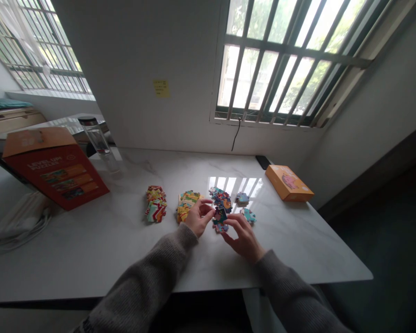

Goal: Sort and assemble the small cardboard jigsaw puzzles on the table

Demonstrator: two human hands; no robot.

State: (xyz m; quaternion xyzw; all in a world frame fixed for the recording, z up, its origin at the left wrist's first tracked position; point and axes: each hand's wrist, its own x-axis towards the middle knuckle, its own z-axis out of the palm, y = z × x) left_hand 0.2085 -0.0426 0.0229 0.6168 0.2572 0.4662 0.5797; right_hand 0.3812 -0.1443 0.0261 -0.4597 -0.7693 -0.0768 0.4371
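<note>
Two hands (pixel 199 218) (pixel 244 238) half-closed on a puzzle piece (pixel 220 215), marble table (pixel 90 249), barred window (pixel 273 78)

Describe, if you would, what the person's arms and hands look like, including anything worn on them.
Both arms are covered by long sleeves of a grey knit sweater, the left sleeve and the right sleeve, which end at the wrists. The left hand and the right hand are bare, with no gloves, and no watch shows.

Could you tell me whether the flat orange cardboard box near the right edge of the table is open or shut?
Shut: the orange cardboard box lies flat on the white marble-patterned table, its printed top closed.
</note>
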